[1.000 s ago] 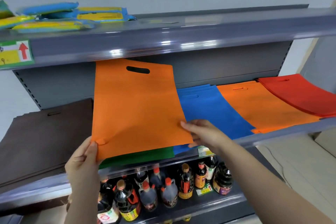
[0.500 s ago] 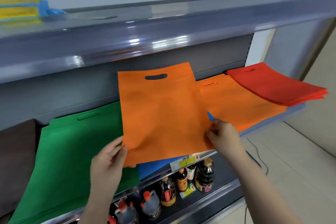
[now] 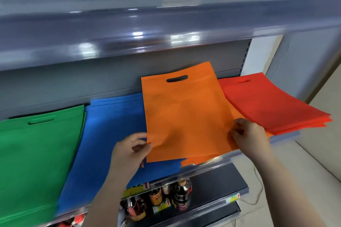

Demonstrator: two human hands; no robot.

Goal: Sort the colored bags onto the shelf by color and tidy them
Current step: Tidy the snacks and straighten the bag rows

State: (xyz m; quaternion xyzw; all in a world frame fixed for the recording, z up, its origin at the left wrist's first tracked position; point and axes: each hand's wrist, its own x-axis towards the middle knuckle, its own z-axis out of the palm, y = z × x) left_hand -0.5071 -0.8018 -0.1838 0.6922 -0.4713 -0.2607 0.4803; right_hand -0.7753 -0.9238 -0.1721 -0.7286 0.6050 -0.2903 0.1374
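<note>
Both hands pinch the orange bag (image 3: 184, 116), the left hand (image 3: 129, 150) and the right hand (image 3: 248, 134) at its bottom corners. It hangs over the orange pile (image 3: 199, 160) on the shelf (image 3: 212, 167). It looks light and floppy, so holding both corners seems best.

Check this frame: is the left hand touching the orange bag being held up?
Touching. The head view shows the left hand pinching the orange bag at its lower left edge, fingertips on the fabric.
</note>
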